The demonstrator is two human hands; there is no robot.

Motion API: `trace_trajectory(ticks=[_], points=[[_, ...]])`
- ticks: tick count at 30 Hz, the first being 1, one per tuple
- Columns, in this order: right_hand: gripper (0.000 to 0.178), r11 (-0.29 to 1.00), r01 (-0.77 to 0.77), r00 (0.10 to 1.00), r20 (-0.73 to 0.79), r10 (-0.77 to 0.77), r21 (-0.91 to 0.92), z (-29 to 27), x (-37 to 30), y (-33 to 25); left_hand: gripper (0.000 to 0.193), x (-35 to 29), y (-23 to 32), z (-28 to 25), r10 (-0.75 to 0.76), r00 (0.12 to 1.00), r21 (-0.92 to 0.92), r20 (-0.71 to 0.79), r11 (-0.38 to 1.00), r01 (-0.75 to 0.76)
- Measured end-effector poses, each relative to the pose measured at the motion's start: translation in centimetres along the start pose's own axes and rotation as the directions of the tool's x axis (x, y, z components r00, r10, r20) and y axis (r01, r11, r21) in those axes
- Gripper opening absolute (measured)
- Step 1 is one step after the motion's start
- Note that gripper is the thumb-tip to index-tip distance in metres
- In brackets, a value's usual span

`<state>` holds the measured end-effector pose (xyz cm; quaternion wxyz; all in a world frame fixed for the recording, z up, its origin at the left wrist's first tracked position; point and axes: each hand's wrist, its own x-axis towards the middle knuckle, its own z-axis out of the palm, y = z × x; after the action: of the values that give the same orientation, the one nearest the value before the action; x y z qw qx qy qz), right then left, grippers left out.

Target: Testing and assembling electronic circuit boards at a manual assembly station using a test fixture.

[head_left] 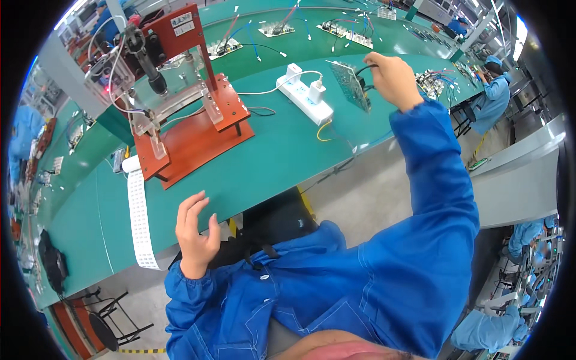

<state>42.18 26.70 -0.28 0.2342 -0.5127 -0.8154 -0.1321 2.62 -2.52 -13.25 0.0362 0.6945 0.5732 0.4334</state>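
My right hand [390,77] is raised over the green workbench [270,162] and grips a green circuit board [350,84] by its wired edge, holding the board tilted on end. My left hand [195,231] hovers at the near edge of the bench with fingers spread and nothing in it. Left of centre on the bench stands a red press fixture [192,120] with a clear acrylic frame and a black electric screwdriver [147,60] hanging in it. A white power strip [305,96] with a plugged adapter lies just left of the held board.
A white strip of labels [139,219] hangs over the bench's front edge. More circuit boards with coloured wires [345,31] lie on the far bench. A person in blue [495,90] sits at the right. A black chair [105,318] stands at lower left.
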Motion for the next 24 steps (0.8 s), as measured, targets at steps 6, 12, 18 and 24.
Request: trace_trajectory(ticks=[6, 12, 18, 24], points=[[0.025, 0.784, 0.082, 0.908, 0.278, -0.313, 0.615, -5.6, -1.8, -12.2, 0.056, 4.8, 4.1, -0.3, 0.448, 0.894, 0.304, -0.032, 0.856, -0.418], [0.028, 0.528, -0.260, 0.650, 0.551, -0.523, 0.809, -4.7, -2.7, -17.8, 0.052, 10.5, 6.1, -2.5, 0.710, 0.637, 0.415, 0.300, 0.504, -0.757], [0.054, 0.421, 0.263, 0.588, 0.202, -0.783, 0.868, -1.5, -4.6, -17.4, 0.046, 10.6, 6.8, -3.7, 0.648, 0.614, 0.331, 0.449, 0.518, -0.789], [0.050, 0.404, 0.114, 0.503, 0.298, -0.811, 0.908, 0.9, -6.0, -20.3, 0.066, 9.6, 5.7, -4.8, 0.536, 0.731, 0.090, 0.423, 0.778, -0.622]])
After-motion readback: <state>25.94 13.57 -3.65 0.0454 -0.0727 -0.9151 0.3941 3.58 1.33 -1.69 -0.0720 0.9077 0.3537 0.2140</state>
